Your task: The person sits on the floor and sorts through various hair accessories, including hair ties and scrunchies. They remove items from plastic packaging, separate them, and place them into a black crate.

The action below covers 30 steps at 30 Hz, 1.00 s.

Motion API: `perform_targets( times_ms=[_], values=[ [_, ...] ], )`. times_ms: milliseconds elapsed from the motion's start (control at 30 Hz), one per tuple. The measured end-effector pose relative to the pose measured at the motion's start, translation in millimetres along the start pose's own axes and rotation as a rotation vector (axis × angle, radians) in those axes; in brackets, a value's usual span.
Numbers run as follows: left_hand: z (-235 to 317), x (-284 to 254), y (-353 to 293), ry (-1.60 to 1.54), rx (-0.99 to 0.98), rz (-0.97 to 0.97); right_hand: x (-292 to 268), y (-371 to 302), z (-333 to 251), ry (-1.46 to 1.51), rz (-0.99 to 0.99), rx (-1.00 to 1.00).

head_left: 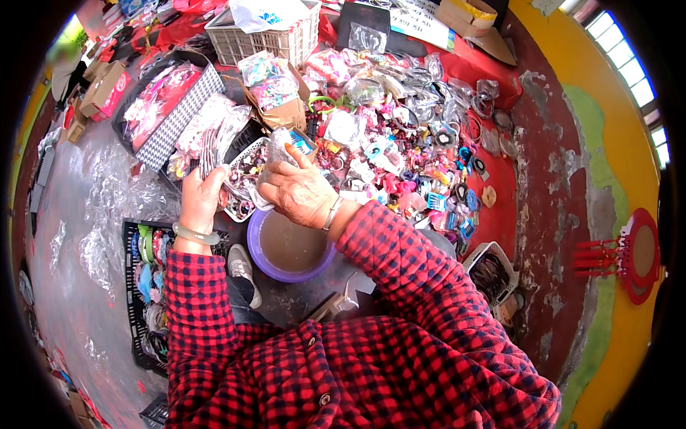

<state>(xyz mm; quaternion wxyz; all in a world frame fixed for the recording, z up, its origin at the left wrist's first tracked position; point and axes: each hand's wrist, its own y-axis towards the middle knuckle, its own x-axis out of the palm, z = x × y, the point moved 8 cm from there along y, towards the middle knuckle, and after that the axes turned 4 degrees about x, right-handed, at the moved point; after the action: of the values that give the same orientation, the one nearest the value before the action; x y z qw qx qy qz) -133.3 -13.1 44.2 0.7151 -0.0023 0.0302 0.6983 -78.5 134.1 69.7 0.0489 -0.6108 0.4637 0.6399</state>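
My left hand (pixel 199 202) is raised, thumb and fingers closed on the lower end of a grey-and-white striped plastic packet (pixel 212 151). My right hand (pixel 299 191) is to its right, palm down, its index finger extended and the others curled round a greyish, shiny plastic bag (pixel 276 156); what is inside the bag cannot be made out. Between and below the hands is a white basket (pixel 239 209) of small dark and red pieces. A purple basin (pixel 256 259) of murky water stands on the floor beneath my right wrist.
Heaped hair accessories (pixel 400 164) cover a red cloth (pixel 500 207) ahead and right. A houndstooth box (pixel 179 107) of pink goods and a grey crate (pixel 296 43) stand farther off. A black crate (pixel 136 314) of headbands is at left. A white basket (pixel 506 261) sits by the right wall.
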Motion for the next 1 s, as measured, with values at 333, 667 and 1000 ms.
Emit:
perform_targets(
  times_ms=[333, 667, 1000],
  values=[
    [-42, 41, -15, -0.742, -0.36, -0.294, 9, 2, 16, 0.279, -0.062, 0.275],
    [-39, 32, -15, -0.808, -0.423, -0.01, 32, -3, 27, 0.9, -0.256, 0.5],
    [-14, 34, -19, -0.859, -0.397, -0.146, 34, -10, 20, 0.82, -0.457, 0.26]
  ],
)
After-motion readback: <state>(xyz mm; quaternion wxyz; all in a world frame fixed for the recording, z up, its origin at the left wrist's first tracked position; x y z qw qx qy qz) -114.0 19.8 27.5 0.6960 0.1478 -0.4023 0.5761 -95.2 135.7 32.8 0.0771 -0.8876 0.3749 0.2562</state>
